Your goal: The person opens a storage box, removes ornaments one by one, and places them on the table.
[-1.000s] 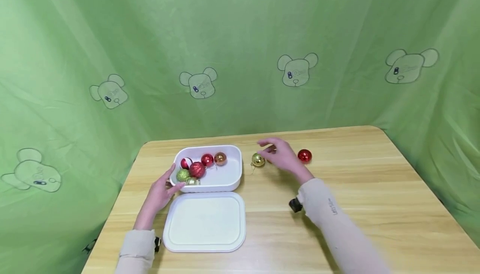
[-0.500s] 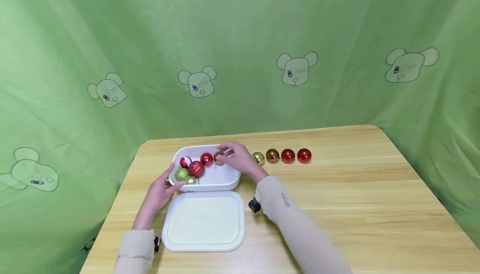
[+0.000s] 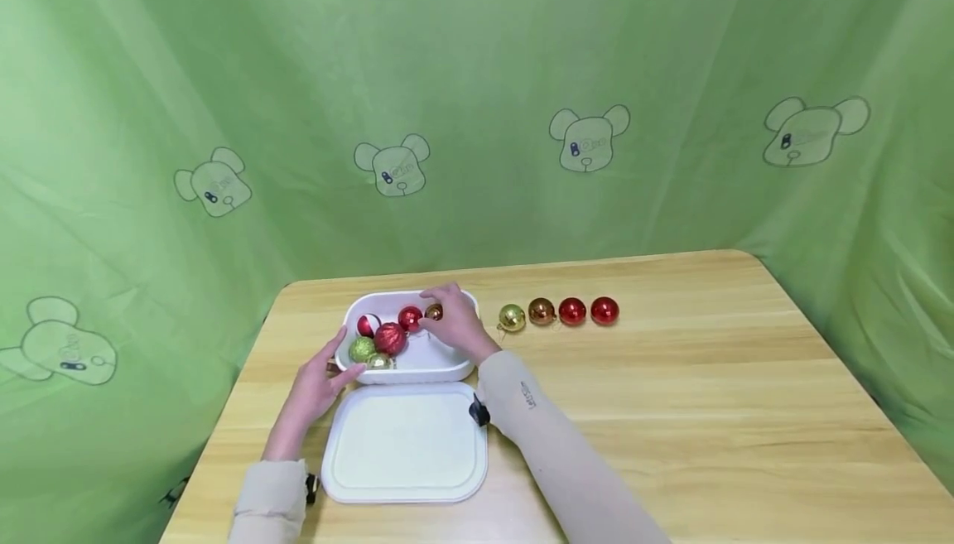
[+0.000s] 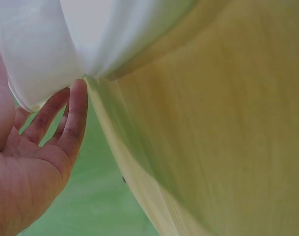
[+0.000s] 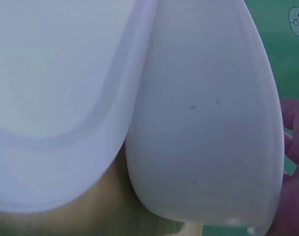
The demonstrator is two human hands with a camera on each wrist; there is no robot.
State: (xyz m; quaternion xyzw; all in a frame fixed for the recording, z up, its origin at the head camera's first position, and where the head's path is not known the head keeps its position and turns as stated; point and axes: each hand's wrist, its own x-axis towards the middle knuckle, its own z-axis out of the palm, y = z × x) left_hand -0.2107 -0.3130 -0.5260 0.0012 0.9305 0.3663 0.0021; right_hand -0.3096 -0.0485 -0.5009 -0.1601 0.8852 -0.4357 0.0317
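Note:
A white plastic box (image 3: 417,376) holds several Christmas balls. My left hand (image 3: 313,387) grips its front left corner, the thumb over the front rim and the fingers along the outer side wall; the left wrist view shows the fingertips (image 4: 78,91) against the box. Reaching into the box's right part, my right hand (image 3: 453,318) has its thumb and fingers around a copper-gold ball (image 3: 433,311), partly covered by the hand. Beside that lie a small red ball (image 3: 410,318), a larger textured red ball (image 3: 391,339), a red-and-white ball (image 3: 368,325), and a green ball (image 3: 362,349).
A white lid (image 3: 406,445) lies flat in front of the box. Right of the box, a row on the wooden table (image 3: 715,387) has a yellow-gold ball (image 3: 512,317), a brown ball (image 3: 542,310) and two red balls (image 3: 572,310). A green curtain hangs behind.
My right hand has moved left from over the row of balls into the box, to the copper-gold ball. My left hand has stayed at the box's corner.

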